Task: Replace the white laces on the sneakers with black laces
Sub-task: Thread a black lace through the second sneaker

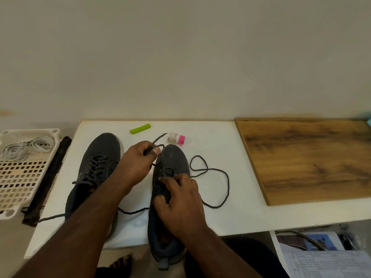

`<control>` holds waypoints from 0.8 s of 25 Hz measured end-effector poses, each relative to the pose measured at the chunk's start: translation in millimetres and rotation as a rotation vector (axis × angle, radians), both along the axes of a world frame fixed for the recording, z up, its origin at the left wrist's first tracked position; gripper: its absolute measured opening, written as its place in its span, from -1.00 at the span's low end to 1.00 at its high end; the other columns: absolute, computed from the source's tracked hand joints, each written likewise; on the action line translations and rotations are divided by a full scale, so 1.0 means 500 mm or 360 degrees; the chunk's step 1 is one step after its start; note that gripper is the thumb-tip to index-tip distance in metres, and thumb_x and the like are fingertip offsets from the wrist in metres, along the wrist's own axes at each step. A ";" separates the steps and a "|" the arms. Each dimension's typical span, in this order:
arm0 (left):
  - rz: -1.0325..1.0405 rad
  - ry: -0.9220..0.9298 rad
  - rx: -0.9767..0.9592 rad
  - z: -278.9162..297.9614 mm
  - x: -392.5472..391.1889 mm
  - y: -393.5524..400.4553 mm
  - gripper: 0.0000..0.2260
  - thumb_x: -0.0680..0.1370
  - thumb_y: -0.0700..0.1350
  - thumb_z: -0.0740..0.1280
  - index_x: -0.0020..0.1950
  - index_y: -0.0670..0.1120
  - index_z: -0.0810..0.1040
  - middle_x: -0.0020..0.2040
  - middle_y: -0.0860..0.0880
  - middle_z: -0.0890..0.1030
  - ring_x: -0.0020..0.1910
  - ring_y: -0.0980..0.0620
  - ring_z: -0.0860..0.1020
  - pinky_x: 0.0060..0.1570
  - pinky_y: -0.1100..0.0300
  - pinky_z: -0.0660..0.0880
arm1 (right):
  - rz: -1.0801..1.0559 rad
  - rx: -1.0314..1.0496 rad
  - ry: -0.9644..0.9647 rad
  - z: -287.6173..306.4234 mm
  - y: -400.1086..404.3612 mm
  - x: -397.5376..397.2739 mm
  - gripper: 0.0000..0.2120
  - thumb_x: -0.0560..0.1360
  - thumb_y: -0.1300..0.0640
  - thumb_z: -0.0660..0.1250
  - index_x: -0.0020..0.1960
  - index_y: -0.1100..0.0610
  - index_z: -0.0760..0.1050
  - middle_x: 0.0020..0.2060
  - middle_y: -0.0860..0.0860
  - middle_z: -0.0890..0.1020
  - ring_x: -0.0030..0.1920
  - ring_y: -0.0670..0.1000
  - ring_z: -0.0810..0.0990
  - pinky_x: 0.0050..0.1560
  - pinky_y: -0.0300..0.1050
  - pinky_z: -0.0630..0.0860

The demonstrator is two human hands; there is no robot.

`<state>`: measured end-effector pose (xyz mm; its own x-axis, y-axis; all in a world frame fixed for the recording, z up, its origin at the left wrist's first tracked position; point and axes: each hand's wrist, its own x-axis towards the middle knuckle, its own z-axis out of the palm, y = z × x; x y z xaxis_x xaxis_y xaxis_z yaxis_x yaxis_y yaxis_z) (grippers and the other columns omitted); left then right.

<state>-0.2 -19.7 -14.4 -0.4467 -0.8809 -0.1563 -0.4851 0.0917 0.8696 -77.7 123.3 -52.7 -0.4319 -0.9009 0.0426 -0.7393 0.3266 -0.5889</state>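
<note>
Matt grey cloth sneakers (pixel 168 163) with woven black laces (pixel 217 177) lie on a smooth white board (pixel 220 215) beside grained wood panel (pixel 305 157).

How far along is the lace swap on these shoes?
The white laces lie in the tray, and the left shoe looks laced in black. The left hand pulls a black lace while the right hand steadies the right shoe. Most eyelets remain.
</note>
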 end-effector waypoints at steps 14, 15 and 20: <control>-0.0188 -0.0321 -0.0225 -0.021 -0.006 0.005 -0.78 0.65 0.09 0.21 -0.03 0.02 0.58 -0.16 0.01 0.62 -0.18 0.03 0.56 -0.20 0.15 0.45 | -0.0166 0.0747 0.0033 -0.035 0.009 -0.167 -0.73 0.58 -0.03 0.34 0.22 0.06 0.57 0.11 0.01 0.57 0.07 0.02 0.58 -0.05 -0.19 0.38; -0.0177 -0.0288 -0.0238 -0.020 -0.005 0.005 -0.80 0.64 0.07 0.23 -0.04 0.03 0.59 -0.16 0.04 0.62 -0.20 0.05 0.56 -0.23 0.18 0.42 | -0.0147 0.0722 0.0121 -0.038 0.005 -0.163 -0.78 0.59 0.02 0.30 0.17 0.07 0.59 0.06 0.01 0.56 0.02 0.02 0.59 -0.10 -0.21 0.36; -0.0090 -0.0125 -0.0178 -0.020 0.000 0.001 -0.87 0.63 -0.05 0.28 -0.01 0.06 0.63 -0.15 0.08 0.64 -0.16 0.08 0.60 -0.22 0.21 0.42 | -0.0209 0.0627 0.0157 -0.033 0.001 -0.171 -0.84 0.60 0.09 0.26 0.05 0.13 0.57 -0.13 -0.02 0.53 -0.13 -0.04 0.55 -0.18 -0.24 0.33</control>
<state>0.0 -19.0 -24.5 -0.4865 -0.8685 -0.0952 -0.5426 0.2149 0.8120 -163.1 123.6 -69.3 -0.5552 -0.7941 -0.2472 -0.7228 0.6077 -0.3289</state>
